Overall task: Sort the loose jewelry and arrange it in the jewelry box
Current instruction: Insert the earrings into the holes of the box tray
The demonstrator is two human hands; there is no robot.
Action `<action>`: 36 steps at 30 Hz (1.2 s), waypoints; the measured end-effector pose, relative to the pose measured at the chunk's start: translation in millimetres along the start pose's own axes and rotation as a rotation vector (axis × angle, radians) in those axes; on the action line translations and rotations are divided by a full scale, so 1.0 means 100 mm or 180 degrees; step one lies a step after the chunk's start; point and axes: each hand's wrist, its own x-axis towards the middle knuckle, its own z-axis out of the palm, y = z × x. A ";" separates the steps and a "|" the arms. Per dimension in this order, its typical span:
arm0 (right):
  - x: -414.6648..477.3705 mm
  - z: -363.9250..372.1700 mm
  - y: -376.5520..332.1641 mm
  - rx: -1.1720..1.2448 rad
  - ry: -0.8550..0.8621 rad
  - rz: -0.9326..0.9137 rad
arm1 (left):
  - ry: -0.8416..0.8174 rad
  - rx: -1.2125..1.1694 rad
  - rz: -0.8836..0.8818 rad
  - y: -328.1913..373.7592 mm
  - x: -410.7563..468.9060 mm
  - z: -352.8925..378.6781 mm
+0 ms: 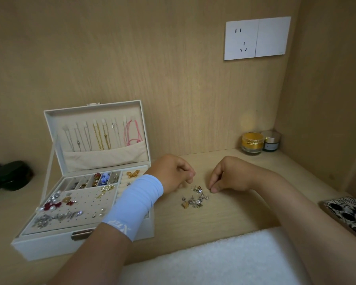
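White terry towel [203,258] at the near edge of the pale wooden desk [234,212]. Beyond it, loose silver and gold earrings [194,197] lie heaped between the hands. Left hand [173,173] and right hand [228,175]: fingers curled, tips just beside the heap; whether either holds a piece cannot be told. Light-blue wrist sleeve [136,204] overlaps the right edge of the open white jewelry box [49,245], left of the heap. Gold-lidded glass jar [252,142] stands at rear right.

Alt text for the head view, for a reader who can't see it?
Left hand and right hand, fingers curled, rest beside a pile of loose earrings on a desk. An open, partly filled white jewelry box stands to their left.
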 end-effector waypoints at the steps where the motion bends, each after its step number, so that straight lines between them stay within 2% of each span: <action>1: 0.01 0.00 -0.01 -0.0022 0.0000 -0.0032 | -0.0040 0.0061 0.0014 0.00 0.00 0.00; 8: -0.01 0.03 -0.14 -0.0335 -0.0040 -0.0005 | -0.0061 0.0555 0.0182 0.01 -0.07 -0.09; 12: 0.01 0.06 -0.21 -0.0268 0.0239 -0.0057 | -0.0231 0.1191 0.0081 0.06 -0.10 -0.07; 16: -0.01 0.07 -0.22 -0.0220 0.0190 -0.0161 | -0.0363 0.1757 0.0031 0.08 -0.08 -0.07; 22: -0.01 0.09 -0.22 -0.0306 0.0267 -0.0344 | -0.0536 0.1993 0.0018 0.03 -0.05 -0.03; 26: -0.02 0.11 -0.24 -0.0287 0.0376 -0.0388 | -0.0518 0.2048 -0.0011 0.02 -0.05 -0.03; 28: -0.02 0.12 -0.26 -0.0222 0.0457 -0.0411 | -0.0329 0.1918 0.0032 0.04 -0.10 -0.13; 31: -0.04 0.13 -0.37 -0.0067 0.0548 -0.0546 | 0.0024 0.1445 0.0107 0.05 -0.28 -0.47; 36: -0.05 0.10 -0.82 0.0105 0.0647 -0.0930 | 0.0259 0.1059 -0.0053 -0.22 -0.82 -1.10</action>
